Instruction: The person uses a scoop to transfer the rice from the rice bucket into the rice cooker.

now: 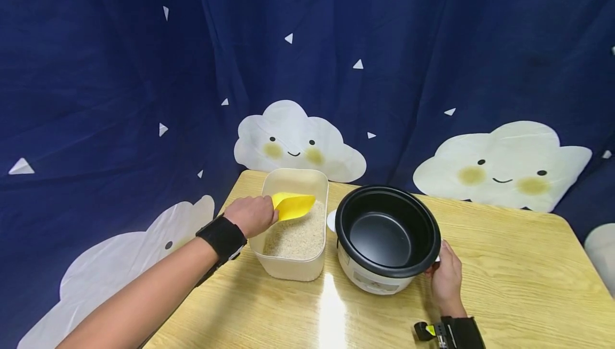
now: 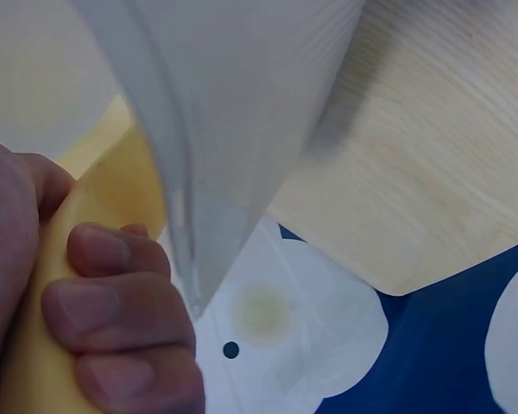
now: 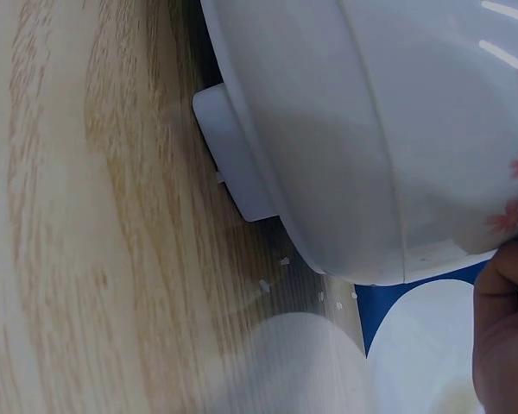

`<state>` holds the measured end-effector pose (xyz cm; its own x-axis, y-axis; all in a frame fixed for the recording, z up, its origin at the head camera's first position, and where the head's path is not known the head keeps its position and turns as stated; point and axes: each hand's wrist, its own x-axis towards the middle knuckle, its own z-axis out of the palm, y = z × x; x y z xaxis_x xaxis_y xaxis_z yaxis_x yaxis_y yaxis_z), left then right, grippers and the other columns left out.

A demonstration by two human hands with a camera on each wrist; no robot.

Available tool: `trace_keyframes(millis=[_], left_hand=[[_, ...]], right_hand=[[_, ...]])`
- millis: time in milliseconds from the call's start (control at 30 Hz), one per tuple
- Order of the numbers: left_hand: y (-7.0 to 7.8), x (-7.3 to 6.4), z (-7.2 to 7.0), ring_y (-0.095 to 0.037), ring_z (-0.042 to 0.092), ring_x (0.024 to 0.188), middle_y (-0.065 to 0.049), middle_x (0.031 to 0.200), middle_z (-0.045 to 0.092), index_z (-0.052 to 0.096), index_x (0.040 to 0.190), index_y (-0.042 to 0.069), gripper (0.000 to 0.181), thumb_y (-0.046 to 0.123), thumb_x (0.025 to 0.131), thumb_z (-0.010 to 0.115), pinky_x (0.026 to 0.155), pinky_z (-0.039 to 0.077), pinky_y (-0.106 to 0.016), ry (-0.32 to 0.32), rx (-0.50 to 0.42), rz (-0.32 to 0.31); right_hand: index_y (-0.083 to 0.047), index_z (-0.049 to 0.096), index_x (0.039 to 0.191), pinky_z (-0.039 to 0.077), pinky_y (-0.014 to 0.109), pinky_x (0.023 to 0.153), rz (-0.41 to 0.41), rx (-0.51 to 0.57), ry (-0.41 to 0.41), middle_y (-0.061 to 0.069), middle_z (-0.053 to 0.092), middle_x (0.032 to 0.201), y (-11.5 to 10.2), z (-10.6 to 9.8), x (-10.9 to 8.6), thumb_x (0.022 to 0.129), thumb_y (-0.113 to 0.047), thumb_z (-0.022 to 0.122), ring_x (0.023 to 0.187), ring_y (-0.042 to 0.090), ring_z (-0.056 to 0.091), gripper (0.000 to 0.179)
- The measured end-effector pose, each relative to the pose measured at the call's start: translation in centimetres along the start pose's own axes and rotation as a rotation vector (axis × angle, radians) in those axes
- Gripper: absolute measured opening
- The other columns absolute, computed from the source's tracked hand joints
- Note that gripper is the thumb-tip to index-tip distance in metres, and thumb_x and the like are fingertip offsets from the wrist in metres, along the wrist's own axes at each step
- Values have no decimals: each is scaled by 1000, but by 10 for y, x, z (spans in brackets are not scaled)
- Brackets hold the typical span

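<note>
A yellow scoop [image 1: 294,206] is tilted over the white bin [image 1: 287,270], above the pale rice grains [image 1: 297,239] inside. My left hand [image 1: 252,216] grips its handle at the bin's left rim. The left wrist view shows those fingers curled round the scoop [image 2: 112,198], close to the bin's wall [image 2: 233,112]. To the right of the bin stands a white rice cooker [image 1: 372,280] with a black inner pot [image 1: 379,237]; no rice shows in it. My right hand [image 1: 447,277] holds the cooker's right side handle, mostly hidden behind the fingers.
Both containers stand on a light wooden table [image 1: 509,263]. A few stray grains [image 3: 283,260] lie beside the cooker's foot in the right wrist view. Behind the table hangs a dark blue curtain [image 1: 307,71] with white clouds.
</note>
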<state>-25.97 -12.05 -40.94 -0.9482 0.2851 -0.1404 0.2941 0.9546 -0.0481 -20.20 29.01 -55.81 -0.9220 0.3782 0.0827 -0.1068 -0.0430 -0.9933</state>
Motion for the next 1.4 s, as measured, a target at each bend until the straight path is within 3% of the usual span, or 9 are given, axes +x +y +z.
trace_keyframes(millis=[133, 333, 567, 700, 867, 1167, 1400], left_hand=[[8, 6, -1, -25, 53, 56, -5, 66, 52, 57, 80, 6, 31, 30, 100, 58, 54, 51, -44, 8, 9, -32], [18, 15, 2, -22, 56, 57, -4, 64, 55, 59, 71, 8, 29, 15, 99, 59, 58, 58, -45, -22, 122, -52], [28, 26, 3, -21, 55, 61, -5, 69, 58, 68, 84, 6, 11, 10, 92, 74, 65, 61, -40, -82, 277, -8], [30, 31, 5, -22, 55, 63, -6, 73, 61, 71, 87, 5, 9, 11, 90, 77, 69, 62, -40, -123, 286, -22], [32, 35, 10, -21, 55, 64, -6, 73, 58, 71, 88, 5, 10, 12, 90, 77, 69, 62, -38, -130, 301, -38], [39, 41, 10, -20, 52, 63, -4, 72, 60, 74, 90, 7, 12, 16, 87, 80, 68, 59, -34, -146, 328, -39], [44, 45, 12, -19, 61, 68, -4, 78, 69, 76, 93, 8, 8, 16, 92, 75, 68, 58, -34, -142, 340, -24]], right_hand=[[-13, 57, 78, 37, 30, 43, 4, -17, 5, -6, 48, 57, 0, -1, 0, 112, -27, 37, 43, 13, 42, 42], [-15, 57, 76, 38, 29, 42, 9, -25, 12, -6, 48, 55, 0, 1, -1, 112, -27, 36, 42, 13, 42, 43], [-14, 57, 80, 37, 30, 42, -3, -21, 10, -6, 47, 56, -1, 1, -2, 112, -29, 35, 43, 15, 42, 43], [-14, 57, 77, 35, 32, 42, -2, 28, -4, -6, 48, 56, -2, 0, -2, 112, -28, 36, 43, 14, 41, 42], [-14, 56, 77, 33, 34, 42, -10, 58, -22, -6, 47, 56, -1, -1, -3, 112, -26, 37, 44, 14, 40, 42], [-14, 55, 76, 35, 33, 43, 22, -7, 5, -5, 47, 55, -2, -1, -2, 112, -29, 36, 44, 13, 41, 43], [-14, 55, 76, 33, 36, 44, 3, 10, 0, -6, 46, 55, -2, 1, -3, 112, -26, 35, 44, 14, 40, 43]])
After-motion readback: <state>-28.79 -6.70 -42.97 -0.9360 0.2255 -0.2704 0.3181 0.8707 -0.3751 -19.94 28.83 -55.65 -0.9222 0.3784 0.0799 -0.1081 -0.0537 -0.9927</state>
